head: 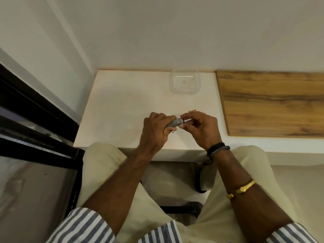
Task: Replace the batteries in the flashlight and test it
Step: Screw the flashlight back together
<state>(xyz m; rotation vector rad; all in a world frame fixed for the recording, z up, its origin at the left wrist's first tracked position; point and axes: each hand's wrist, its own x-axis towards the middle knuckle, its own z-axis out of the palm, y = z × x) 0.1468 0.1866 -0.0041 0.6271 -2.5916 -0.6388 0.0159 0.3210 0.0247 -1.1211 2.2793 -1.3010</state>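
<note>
in the head view, a small grey flashlight (174, 123) is held just above the white bench (122, 106), nearer the person than the clear container (184, 81). its body is wrapped by the curled fingers of the left hand (155, 128); its dark end is pinched between the thumb and fingers of the right hand (201, 128).

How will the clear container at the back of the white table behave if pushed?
The clear container looks thin-walled and seems empty, so probably light and easily slid. It is low and wide with a flat base, so it likely slides rather than tips. Its walls may flex under a pinch.
</note>
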